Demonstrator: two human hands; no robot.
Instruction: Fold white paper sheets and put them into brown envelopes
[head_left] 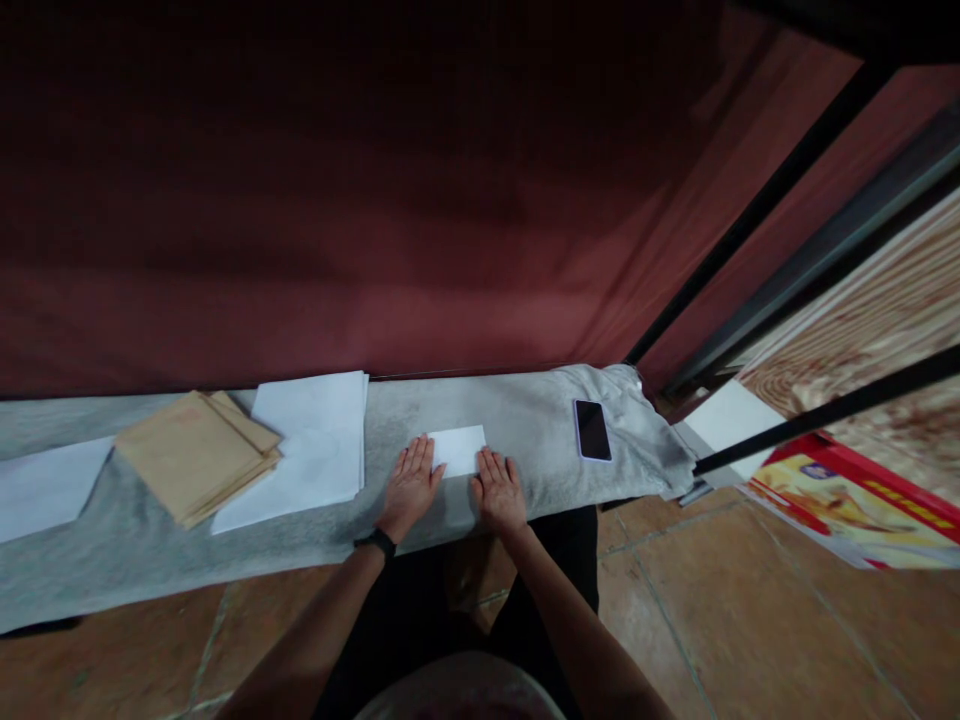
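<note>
A small white sheet of paper (459, 450), perhaps folded, lies flat on the grey cloth (540, 410) in front of me. My left hand (411, 485) rests flat over its left edge, fingers stretched out, a dark band on the wrist. On the opposite edge lies my right hand (499, 490), palm down with the fingers extended. Neither hand grips anything. To the left is a stack of larger white sheets (322, 440), partly covered by several brown envelopes (191, 450).
A phone (594, 432) lies on the cloth to my right. Another white sheet (49, 488) is at the far left. A dark red surface (450, 250) rises behind the bench. Black metal bars (765, 210) and a printed cardboard box (855, 500) stand at the right, above the tiled floor (690, 580).
</note>
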